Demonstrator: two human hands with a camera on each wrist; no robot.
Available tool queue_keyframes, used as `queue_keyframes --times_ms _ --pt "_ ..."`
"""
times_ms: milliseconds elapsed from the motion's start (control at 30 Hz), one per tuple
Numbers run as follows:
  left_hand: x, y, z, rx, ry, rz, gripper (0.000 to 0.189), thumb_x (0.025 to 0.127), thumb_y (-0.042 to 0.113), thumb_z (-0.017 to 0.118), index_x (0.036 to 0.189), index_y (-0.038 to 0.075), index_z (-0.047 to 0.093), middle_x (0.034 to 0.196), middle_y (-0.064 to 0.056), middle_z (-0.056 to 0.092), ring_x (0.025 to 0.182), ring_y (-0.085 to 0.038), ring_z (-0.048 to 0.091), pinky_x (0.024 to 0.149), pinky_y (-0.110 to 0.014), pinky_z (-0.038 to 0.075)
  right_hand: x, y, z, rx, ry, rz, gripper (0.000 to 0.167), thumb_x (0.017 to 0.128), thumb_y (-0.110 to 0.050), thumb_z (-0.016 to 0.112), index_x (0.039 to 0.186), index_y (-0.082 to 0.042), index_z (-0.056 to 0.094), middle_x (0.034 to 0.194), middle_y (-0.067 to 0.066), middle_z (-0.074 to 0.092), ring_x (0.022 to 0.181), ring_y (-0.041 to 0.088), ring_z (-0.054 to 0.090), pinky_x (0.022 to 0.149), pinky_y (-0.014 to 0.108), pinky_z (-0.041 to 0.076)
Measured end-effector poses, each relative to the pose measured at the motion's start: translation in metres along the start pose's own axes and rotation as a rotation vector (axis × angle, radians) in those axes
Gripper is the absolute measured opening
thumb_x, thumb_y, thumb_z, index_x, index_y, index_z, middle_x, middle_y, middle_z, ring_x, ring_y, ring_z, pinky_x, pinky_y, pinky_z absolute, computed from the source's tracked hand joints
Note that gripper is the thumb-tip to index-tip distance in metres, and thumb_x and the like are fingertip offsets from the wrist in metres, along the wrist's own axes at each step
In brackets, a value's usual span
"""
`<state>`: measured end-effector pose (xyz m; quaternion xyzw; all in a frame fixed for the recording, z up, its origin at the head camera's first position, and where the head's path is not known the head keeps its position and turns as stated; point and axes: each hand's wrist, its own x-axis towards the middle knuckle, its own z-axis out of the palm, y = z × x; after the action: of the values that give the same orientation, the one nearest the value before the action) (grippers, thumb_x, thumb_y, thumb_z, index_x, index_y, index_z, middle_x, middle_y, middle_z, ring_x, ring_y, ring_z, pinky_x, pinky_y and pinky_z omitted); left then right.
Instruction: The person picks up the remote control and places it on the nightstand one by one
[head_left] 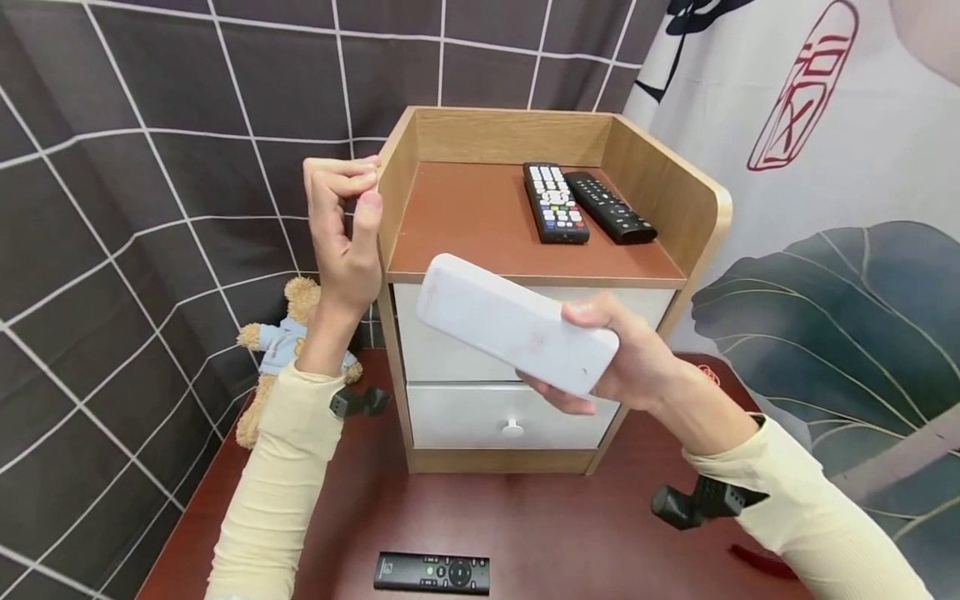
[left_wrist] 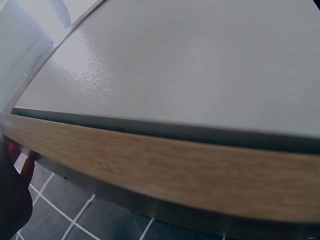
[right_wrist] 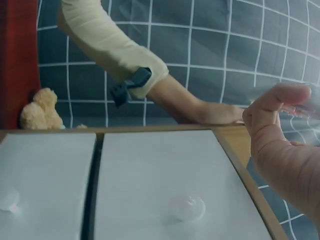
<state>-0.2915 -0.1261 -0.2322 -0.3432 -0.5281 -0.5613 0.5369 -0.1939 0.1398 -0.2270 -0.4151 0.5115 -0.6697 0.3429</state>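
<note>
Holding white object (head_left: 513, 323), remotes (head_left: 557, 202) head-view only

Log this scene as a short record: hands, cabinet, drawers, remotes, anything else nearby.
right_hand: holds white oblong object, type unclear
left_hand: bent fingers at left side panel of two-drawer cabinet
upper_drawer: white, looks closed
lower_drawer: white, round knob, looks closed
remotes_on_cabinet: white-buttoned remote; dark-buttoned remote to its right
remote_on_table: slim black remote
nearby: teddy bear in blue top, left of cabinet
</note>
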Motion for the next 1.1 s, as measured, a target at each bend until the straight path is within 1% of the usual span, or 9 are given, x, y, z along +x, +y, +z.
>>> queue_keyframes --times_ms 167,267,367,467,567,633,833,967,1100 --pt "0.003 -0.001 0.001 -0.022 0.006 0.006 0.035 0.085 0.019 0.050 0.093 -0.015 0.052 0.108 0.006 0.053 0.110 -0.028 0.062 0.104 -0.047 0.049 0.006 -0.029 -0.006 -0.091 0.100 0.002 0.043 0.098 -0.037 0.043 0.130 -0.011 0.055 0.086 0.007 0.065 0.054 0.016 0.052 0.034 0.033 0.025" --pt "0.004 -0.001 0.003 -0.022 0.012 -0.001 0.036 0.084 0.020 0.050 0.093 -0.014 0.052 0.108 0.005 0.053 0.110 -0.027 0.062 0.104 -0.046 0.049 0.012 -0.054 -0.007 -0.292 0.261 0.061 0.036 0.099 -0.034 0.043 0.126 -0.011 0.052 0.092 0.010 0.064 0.058 0.020 0.054 0.034 0.035 0.029" --pt "0.002 0.000 0.003 -0.027 0.014 -0.006 0.036 0.084 0.021 0.050 0.093 -0.014 0.052 0.107 0.005 0.053 0.109 -0.026 0.063 0.105 -0.045 0.049 0.025 -0.074 -0.001 -0.628 0.470 0.190 0.027 0.099 -0.033 0.044 0.114 -0.011 0.050 0.097 0.012 0.059 0.064 0.023 0.055 0.038 0.036 0.038" --pt "0.001 -0.001 0.002 -0.027 0.016 0.002 0.036 0.084 0.021 0.050 0.093 -0.015 0.052 0.107 0.005 0.053 0.110 -0.027 0.063 0.104 -0.044 0.049 0.046 -0.087 0.005 -1.044 0.642 0.329 0.028 0.095 -0.039 0.048 0.108 -0.014 0.050 0.090 0.012 0.059 0.064 0.024 0.054 0.046 0.036 0.044" --pt "0.000 -0.002 0.001 -0.029 0.028 0.005 0.036 0.084 0.020 0.051 0.093 -0.015 0.052 0.107 0.005 0.054 0.109 -0.028 0.062 0.104 -0.043 0.049 0.073 -0.089 0.002 -1.384 0.743 0.468 0.038 0.089 -0.047 0.049 0.112 -0.017 0.049 0.092 0.009 0.061 0.073 0.025 0.057 0.057 0.037 0.046" --pt "-0.001 -0.002 -0.001 -0.031 0.036 0.008 0.036 0.084 0.020 0.051 0.092 -0.015 0.052 0.107 0.005 0.054 0.109 -0.028 0.062 0.103 -0.043 0.050 0.093 -0.088 -0.004 -1.538 0.770 0.569 0.048 0.085 -0.051 0.048 0.119 -0.017 0.048 0.098 0.009 0.060 0.083 0.026 0.058 0.066 0.038 0.047" --pt "-0.001 -0.001 -0.005 -0.029 0.023 0.007 0.036 0.085 0.019 0.053 0.092 -0.016 0.052 0.107 0.005 0.054 0.109 -0.027 0.062 0.105 -0.045 0.049 0.144 -0.081 -0.026 -1.726 0.724 0.799 0.068 0.088 -0.054 0.045 0.140 -0.010 0.042 0.120 0.013 0.058 0.109 0.031 0.058 0.094 0.045 0.050" --pt "-0.001 0.000 -0.004 -0.037 0.007 0.000 0.036 0.085 0.019 0.052 0.093 -0.016 0.051 0.108 0.005 0.054 0.111 -0.027 0.062 0.106 -0.047 0.048 0.156 -0.078 -0.034 -1.754 0.703 0.926 0.068 0.090 -0.055 0.045 0.140 -0.008 0.045 0.134 0.015 0.057 0.121 0.033 0.057 0.104 0.045 0.049" --pt "-0.003 0.002 -0.002 -0.049 0.005 -0.012 0.034 0.084 0.018 0.052 0.093 -0.015 0.051 0.108 0.003 0.053 0.111 -0.026 0.062 0.107 -0.047 0.048 0.157 -0.072 -0.036 -1.758 0.708 0.965 0.066 0.091 -0.053 0.047 0.138 -0.006 0.048 0.141 0.016 0.055 0.128 0.035 0.055 0.107 0.045 0.047"
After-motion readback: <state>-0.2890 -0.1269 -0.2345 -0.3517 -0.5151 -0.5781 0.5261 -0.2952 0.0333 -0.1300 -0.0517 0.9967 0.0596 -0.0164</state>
